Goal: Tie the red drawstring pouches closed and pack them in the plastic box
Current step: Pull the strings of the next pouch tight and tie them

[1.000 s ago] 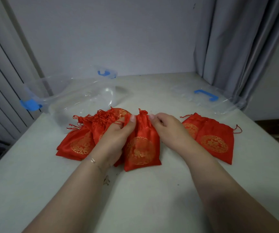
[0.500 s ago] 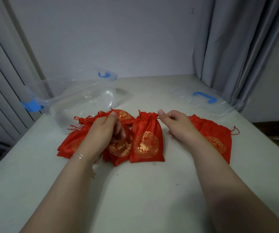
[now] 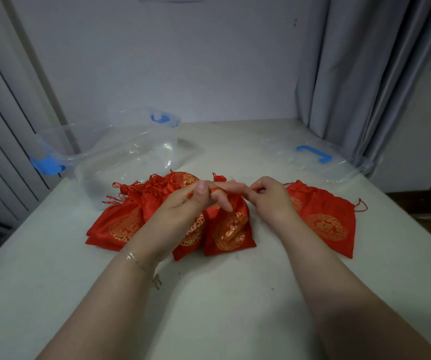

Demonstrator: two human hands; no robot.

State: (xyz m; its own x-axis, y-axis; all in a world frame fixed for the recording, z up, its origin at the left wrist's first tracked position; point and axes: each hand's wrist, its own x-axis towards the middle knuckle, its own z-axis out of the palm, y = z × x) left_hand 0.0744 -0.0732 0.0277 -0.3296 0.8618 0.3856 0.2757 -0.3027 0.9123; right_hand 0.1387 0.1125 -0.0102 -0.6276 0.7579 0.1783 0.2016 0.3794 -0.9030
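Several red pouches with gold emblems lie on the white table. The middle pouch (image 3: pixel 231 229) lies under my hands with its mouth gathered. My left hand (image 3: pixel 196 201) holds its red drawstring (image 3: pixel 215 189), which is looped round a finger. My right hand (image 3: pixel 268 198) pinches the other end of the drawstring. A heap of pouches (image 3: pixel 123 219) lies at the left, partly hidden by my left forearm. Another pouch (image 3: pixel 326 219) lies flat at the right. The clear plastic box (image 3: pixel 121 154) with blue latches stands open behind the heap.
The clear lid (image 3: pixel 315 159) with a blue handle lies at the back right near the grey curtain (image 3: pixel 365 74). The table edge (image 3: pixel 416 219) drops off at the right. Bare table top stretches in front of the pouches.
Both hands rose from the table and came together above the middle pouch's mouth. The drawstring now runs between them and is wound over my left finger.
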